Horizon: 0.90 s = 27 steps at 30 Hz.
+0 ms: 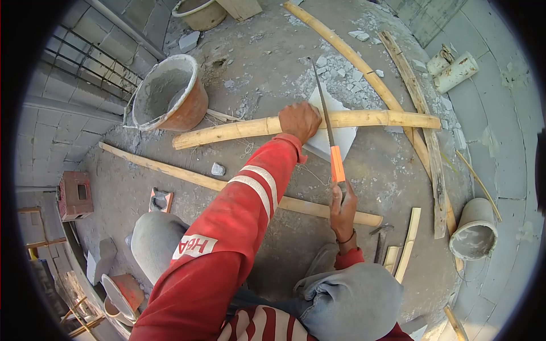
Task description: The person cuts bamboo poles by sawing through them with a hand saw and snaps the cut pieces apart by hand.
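The left hand (300, 120) presses its grip round smooth, jointed bamboo (372, 118) lying across a white slab (343, 138); the right hand (343, 211) clasps an orange-handled saw (337, 160) (thin, tapering), crossing the bamboo.

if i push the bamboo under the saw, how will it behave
The bamboo seems stiff, judging by its thick, jointed stem. It may rock on the white block beneath, and its rounded surface could let it roll if the left hand let go.
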Motion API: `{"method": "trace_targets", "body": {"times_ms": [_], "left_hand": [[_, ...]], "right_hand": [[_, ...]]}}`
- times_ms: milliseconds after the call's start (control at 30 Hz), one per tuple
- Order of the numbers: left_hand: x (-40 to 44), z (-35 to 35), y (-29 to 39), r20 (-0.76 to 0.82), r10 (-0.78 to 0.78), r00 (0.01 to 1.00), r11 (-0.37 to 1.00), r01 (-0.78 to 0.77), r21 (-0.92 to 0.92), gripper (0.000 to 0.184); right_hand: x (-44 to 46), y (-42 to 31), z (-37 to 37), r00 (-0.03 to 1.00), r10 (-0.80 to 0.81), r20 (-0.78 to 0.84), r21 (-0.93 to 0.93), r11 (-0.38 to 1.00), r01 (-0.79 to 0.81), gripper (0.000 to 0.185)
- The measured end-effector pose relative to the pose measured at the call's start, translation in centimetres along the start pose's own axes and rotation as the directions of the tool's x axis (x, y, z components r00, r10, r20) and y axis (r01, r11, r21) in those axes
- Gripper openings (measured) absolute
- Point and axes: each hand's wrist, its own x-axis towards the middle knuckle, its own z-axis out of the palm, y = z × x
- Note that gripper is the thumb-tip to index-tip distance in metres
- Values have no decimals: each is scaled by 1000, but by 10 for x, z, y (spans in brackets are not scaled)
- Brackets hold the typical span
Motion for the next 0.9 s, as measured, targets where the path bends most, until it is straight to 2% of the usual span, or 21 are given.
{"method": "trace_targets", "body": {"times_ms": [33, 100, 167, 233, 333, 367, 433, 500, 567, 633, 667, 733, 767, 833, 900], "left_hand": [[-1, 2, 0, -13, 4, 1000, 1000, -4, 0, 36], [5, -2, -8, 52, -57, 997, 998, 58, -17, 43], [0, -15, -20, 30, -48, 998, 998, 48, 28, 46], [-12, -24, -31, 32, -27, 999, 997, 25, 69, 50], [-22, -38, -45, 42, -28, 999, 996, 24, 80, 55], [-30, -42, -48, 48, -70, 996, 994, 65, 90, 56], [-44, -47, -54, 49, -114, 992, 989, 109, 102, 57], [-51, -44, -60, 45, -161, 986, 982, 155, 110, 58], [-50, -46, -56, 57, -115, 992, 988, 108, 107, 57], [-50, -42, -50, 73, -81, 994, 992, 74, 101, 55], [-48, -37, -45, 63, -65, 996, 995, 60, 83, 52], [-43, -33, -42, 54, -59, 997, 997, 55, 57, 50], [-44, -32, -42, 79, -60, 995, 998, 57, 35, 48], [-44, -34, -41, 100, -68, 993, 998, 67, 12, 46], [-41, -36, -39, 141, -84, 987, 996, 79, 39, 45]], "right_hand": [[22, 18, 21, 998, -63, -30, -58, 996, 61, 39], [29, 19, 35, 990, -119, -70, -73, 991, 114, 42], [33, 3, 31, 984, -160, -81, -100, 983, 152, 44], [33, -20, 12, 998, -3, 65, 94, 996, -3, 49], [25, -25, 11, 992, -24, 123, 23, 1000, 21, 49], [20, -22, 12, 992, -24, 126, 21, 1000, 21, 49], [10, -9, 23, 988, -118, 99, 12, 993, 117, 49], [6, 5, 33, 987, -135, 83, 7, 991, 135, 50], [5, -9, 31, 987, -147, 69, -1, 989, 147, 51], [6, -24, 21, 980, -16, 198, 74, 997, 1, 51], [6, -18, 24, 979, -16, 205, 69, 998, 2, 51], [6, -6, 29, 977, -203, 57, -36, 978, 205, 45], [-1, -4, 22, 978, -195, 70, -42, 979, 198, 45], [-18, -9, 0, 977, 30, 211, 53, 998, -42, 42], [-71, -1, -27, 968, 72, 240, 117, 988, -103, 39]]}}
